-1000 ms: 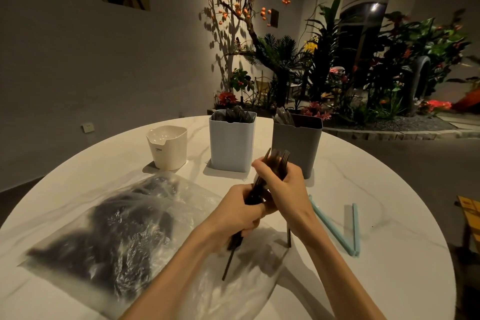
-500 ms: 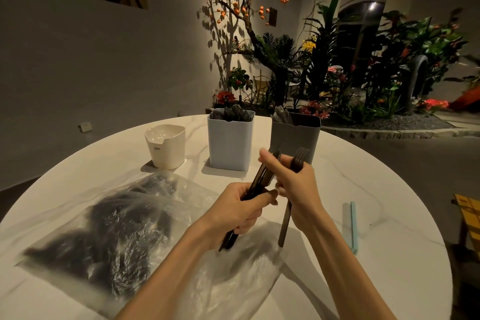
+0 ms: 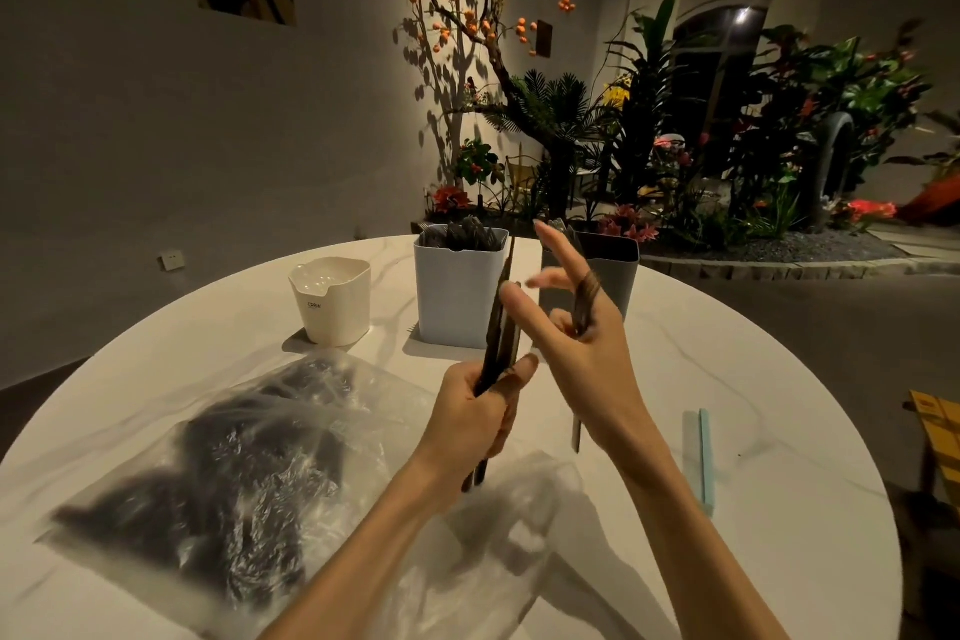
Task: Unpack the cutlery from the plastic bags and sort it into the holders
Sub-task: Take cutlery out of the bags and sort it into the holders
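While the left hand (image 3: pixel 475 418) grips a bundle of dark cutlery (image 3: pixel 500 327) upright in its fist, handles poking out below the palm and tips rising toward the far edge of the table (image 3: pixel 779 369), the right hand (image 3: pixel 576 343) is just beside it with index and middle fingers stretched out. A single dark fork (image 3: pixel 583 312) is caught between the right hand's lower fingers; its head shows above the knuckles and its handle end shows below the wrist. Motion blur on this hand; exact finger contact on the fork not resolved.

Below both forearms lies a clear plastic bag (image 3: pixel 249 473), spread from the table's middle toward its left and near edges, with a dark mass of cutlery inside.

Along the far edge stand three holders, left to right: white holder (image 3: pixel 332 301), interior looks pale; light blue holder (image 3: pixel 460 291), dark cutlery heads showing above its rim; grey holder (image 3: pixel 610 276), partly hidden behind the right hand, a few pale tips above the rim.

Near the right edge lie two pale blue strips (image 3: pixel 701 457), side by side.
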A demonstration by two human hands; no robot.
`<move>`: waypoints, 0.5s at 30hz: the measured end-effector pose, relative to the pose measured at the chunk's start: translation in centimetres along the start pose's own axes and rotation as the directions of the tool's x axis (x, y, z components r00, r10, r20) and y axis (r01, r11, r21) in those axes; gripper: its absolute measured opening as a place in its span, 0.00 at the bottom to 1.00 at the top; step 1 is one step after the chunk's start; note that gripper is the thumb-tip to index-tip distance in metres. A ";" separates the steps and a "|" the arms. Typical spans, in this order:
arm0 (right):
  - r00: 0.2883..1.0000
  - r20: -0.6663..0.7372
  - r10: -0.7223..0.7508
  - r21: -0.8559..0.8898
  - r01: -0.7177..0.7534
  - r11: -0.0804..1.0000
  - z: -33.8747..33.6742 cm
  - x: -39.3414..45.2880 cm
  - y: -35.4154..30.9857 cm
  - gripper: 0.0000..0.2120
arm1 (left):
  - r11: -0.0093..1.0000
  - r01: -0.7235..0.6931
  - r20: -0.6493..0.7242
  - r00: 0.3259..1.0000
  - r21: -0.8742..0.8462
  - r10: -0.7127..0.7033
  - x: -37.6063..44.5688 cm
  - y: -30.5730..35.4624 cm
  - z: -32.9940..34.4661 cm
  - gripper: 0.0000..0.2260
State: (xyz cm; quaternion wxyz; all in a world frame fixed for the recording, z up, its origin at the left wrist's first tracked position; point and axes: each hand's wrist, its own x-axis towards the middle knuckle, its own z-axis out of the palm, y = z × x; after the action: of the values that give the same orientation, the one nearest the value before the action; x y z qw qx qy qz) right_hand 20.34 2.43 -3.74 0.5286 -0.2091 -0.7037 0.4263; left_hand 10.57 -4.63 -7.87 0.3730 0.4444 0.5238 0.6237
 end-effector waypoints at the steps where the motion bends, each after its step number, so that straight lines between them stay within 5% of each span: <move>1: 0.996 0.051 -0.068 -0.051 0.071 0.996 0.2 0.2 -0.6 0.32 | 0.999 -0.047 -0.032 0.998 -0.010 0.047 -0.1 0.0 0.1 0.21; 4: 0.964 0.152 -0.217 -0.146 0.239 0.960 1.1 0.5 -1.7 0.32 | 0.995 -0.100 -0.110 0.989 -0.007 0.099 0.0 -0.2 0.6 0.20; 8: 0.956 0.157 -0.247 -0.174 0.273 0.946 1.7 0.3 -0.8 0.34 | 0.999 -0.027 -0.195 0.981 -0.029 0.021 0.6 -0.7 1.0 0.16; 15: 0.987 0.032 -0.158 -0.254 0.160 0.954 2.2 -0.7 1.5 0.12 | 0.995 0.096 -0.109 0.990 0.017 -0.094 1.3 -2.4 0.3 0.15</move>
State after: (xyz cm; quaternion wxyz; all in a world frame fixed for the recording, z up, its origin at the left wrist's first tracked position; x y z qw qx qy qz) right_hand 18.29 1.89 -5.55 0.5258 -0.2157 -0.7702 0.2894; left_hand 10.40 -2.89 -9.98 0.3683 0.3887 0.5707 0.6226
